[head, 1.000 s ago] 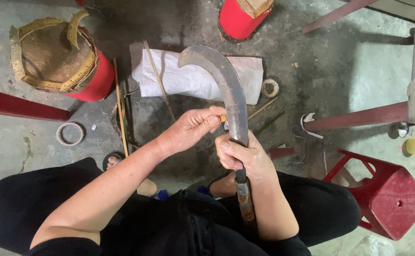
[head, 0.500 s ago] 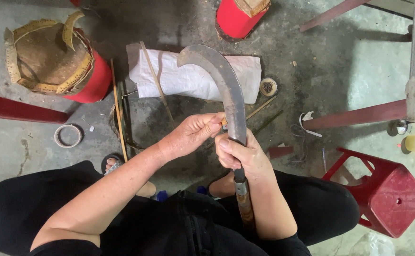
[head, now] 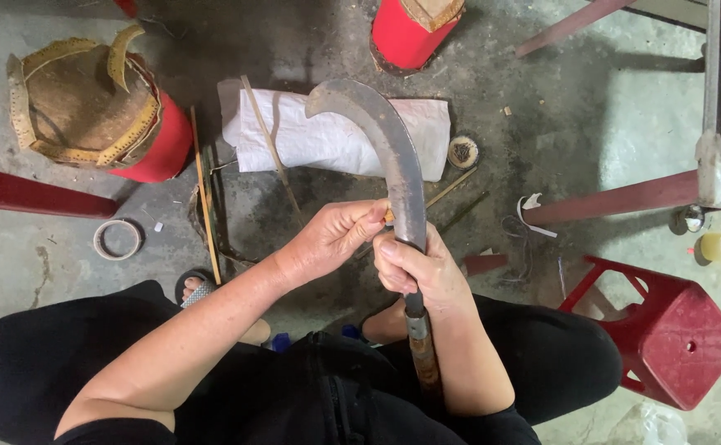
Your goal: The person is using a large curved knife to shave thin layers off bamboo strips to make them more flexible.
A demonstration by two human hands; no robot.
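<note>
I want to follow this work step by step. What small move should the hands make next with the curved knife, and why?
Probably the left hand should draw the thin strip a little further along the curved knife. Its fingertips pinch the strip right at the blade, while the right hand grips the knife low, near the handle, holding it steady.

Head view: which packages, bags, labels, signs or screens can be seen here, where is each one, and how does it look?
White woven sack: lies flat and folded on the concrete floor, beyond the hands and behind the curved blade; rectangular, plain white.
Clear plastic bag: bottom right corner, beside the red plastic stool; crumpled, see-through.
Yellow tape roll: right edge, on the floor; round, with a small reddish label on its face.
No signs or screens in view.
</note>
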